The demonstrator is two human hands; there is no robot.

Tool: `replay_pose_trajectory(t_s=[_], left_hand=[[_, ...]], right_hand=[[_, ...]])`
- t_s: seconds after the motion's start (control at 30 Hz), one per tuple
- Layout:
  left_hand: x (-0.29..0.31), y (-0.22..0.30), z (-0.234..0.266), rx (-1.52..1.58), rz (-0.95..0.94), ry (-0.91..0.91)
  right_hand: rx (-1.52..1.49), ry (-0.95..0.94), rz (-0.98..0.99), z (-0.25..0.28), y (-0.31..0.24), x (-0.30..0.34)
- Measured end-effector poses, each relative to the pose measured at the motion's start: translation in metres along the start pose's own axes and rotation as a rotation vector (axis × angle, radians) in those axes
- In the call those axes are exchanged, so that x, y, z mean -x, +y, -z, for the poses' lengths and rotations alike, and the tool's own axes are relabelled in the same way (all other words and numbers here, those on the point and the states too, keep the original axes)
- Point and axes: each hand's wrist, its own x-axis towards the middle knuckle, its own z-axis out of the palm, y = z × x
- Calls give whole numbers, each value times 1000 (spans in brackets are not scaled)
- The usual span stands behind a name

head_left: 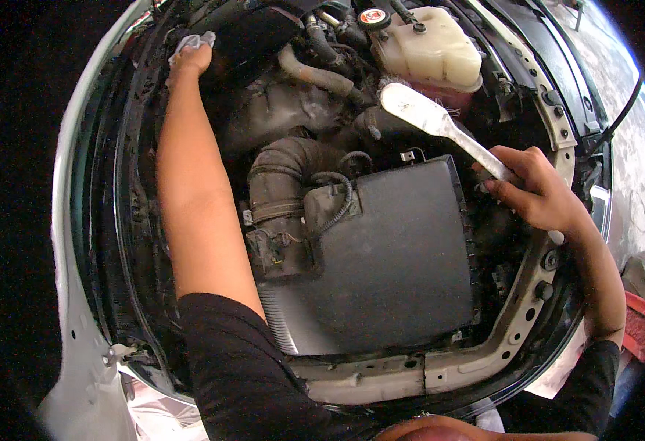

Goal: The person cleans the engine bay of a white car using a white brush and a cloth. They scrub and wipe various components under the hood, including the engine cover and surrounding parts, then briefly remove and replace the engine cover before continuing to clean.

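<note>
Head view looks down into an open engine bay. Left hand (194, 59) reaches far back, its grip pressed around a pale cloth (194, 40) against a dark cover. Right hand (539, 195) holds a grip closed on the handle of a white brush (429, 114), whose bristle end lies just below the coolant tank (429, 48), above the black air-filter box (396, 257).

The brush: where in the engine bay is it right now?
In the head view the brush is at upper right, gripped by the right hand, its head just below the white coolant tank.
</note>
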Motion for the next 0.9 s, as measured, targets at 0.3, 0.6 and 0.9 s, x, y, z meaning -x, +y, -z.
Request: replay_pose_trajectory(t_s=[0.3, 0.6, 0.9], left_hand=[[56, 7, 21, 8, 66, 97], [56, 62, 8, 56, -471, 170], [125, 188, 8, 278, -795, 205]], right_hand=[[-7, -11, 31, 4, 6, -2], [-109, -57, 193, 4, -2, 0], [-94, -50, 94, 13, -12, 5]])
